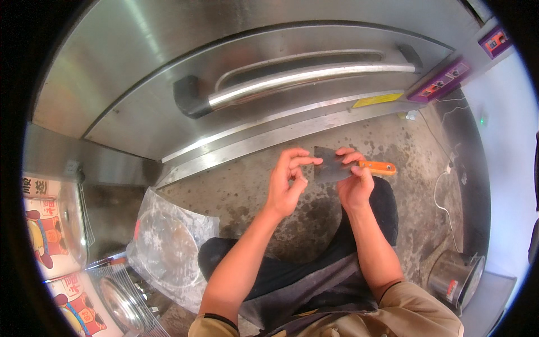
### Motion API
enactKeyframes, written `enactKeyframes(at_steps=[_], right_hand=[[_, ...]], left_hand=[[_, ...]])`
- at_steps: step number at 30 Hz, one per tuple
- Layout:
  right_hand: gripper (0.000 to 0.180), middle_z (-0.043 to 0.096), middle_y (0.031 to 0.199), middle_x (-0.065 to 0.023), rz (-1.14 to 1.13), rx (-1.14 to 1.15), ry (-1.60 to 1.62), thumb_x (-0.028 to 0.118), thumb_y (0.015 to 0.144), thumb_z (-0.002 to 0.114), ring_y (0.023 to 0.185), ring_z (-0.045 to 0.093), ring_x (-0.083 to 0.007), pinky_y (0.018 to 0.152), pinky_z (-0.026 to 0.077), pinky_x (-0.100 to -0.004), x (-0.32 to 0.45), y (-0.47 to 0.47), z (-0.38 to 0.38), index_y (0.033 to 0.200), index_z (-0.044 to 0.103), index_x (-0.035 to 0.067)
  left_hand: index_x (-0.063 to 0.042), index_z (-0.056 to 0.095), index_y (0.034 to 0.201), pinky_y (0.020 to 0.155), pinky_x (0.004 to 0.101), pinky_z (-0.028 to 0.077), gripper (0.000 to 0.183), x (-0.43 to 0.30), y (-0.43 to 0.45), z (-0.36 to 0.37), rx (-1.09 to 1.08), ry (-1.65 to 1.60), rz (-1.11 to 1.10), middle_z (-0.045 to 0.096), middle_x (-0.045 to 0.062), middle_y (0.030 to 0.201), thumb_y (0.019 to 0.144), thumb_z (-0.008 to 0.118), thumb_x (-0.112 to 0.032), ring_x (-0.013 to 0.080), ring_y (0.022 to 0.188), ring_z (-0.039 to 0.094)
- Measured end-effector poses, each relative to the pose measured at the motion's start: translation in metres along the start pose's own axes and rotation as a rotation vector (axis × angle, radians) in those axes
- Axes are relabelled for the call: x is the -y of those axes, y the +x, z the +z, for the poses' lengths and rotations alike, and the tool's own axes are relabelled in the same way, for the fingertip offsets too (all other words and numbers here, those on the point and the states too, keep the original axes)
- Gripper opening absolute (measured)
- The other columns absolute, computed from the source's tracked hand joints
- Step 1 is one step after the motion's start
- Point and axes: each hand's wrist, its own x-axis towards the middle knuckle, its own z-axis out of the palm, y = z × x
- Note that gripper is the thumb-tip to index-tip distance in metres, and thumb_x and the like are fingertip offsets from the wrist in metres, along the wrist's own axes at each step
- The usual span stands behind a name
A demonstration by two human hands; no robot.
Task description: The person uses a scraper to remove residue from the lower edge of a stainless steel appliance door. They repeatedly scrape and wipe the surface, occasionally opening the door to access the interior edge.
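Note:
A putty-knife style scraper (326, 168) with a wide, dull metal blade and an orange handle is held over the floor in front of me. My right hand (356, 185) grips it where the blade meets the handle, thumb on the near side and fingers on the far side. The orange handle (381, 167) points to the right. My left hand (288, 181) is raised beside the blade's left edge, with one fingertip at the blade and the other fingers curled; whether it presses on the metal I cannot tell.
A stainless oven with a long bar handle (311, 82) and control panels (440, 82) stands ahead. To the left are a plastic-covered round container (168, 246) and wire racks (126, 299). On the right a metal pot (450, 274) and white cable (440, 206) lie near the wall. The concrete floor (252, 181) is stained.

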Motion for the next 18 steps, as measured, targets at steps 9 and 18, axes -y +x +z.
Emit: enactKeyframes(at_steps=[9, 18], right_hand=[[0.025, 0.059, 0.122, -0.0149, -0.081, -0.052, -0.043, 0.018, 0.077, 0.052, 0.116, 0.053, -0.0274, 0.108, 0.039, -0.0414, 0.005, 0.009, -0.004, 0.096, 0.059, 0.003], [0.028, 0.059, 0.119, -0.0161, -0.009, 0.146, -0.079, 0.021, 0.072, 0.055, 0.113, 0.054, -0.0283, 0.104, 0.043, -0.0417, 0.011, 0.003, 0.006, 0.093, 0.057, 0.003]], left_hand=[[-0.006, 0.052, 0.132, 0.059, 0.0247, 0.041, 0.045, 0.013, 0.0, -0.02, -0.091, -0.555, -0.133, 0.074, 0.019, 0.108, 0.088, 0.048, -0.014, 0.0097, 0.059, 0.05], [-0.007, 0.05, 0.131, 0.062, 0.0236, 0.044, 0.047, 0.003, 0.009, -0.013, -0.136, -0.31, -0.086, 0.065, 0.023, 0.135, 0.085, 0.049, -0.01, 0.0109, 0.061, 0.051]])
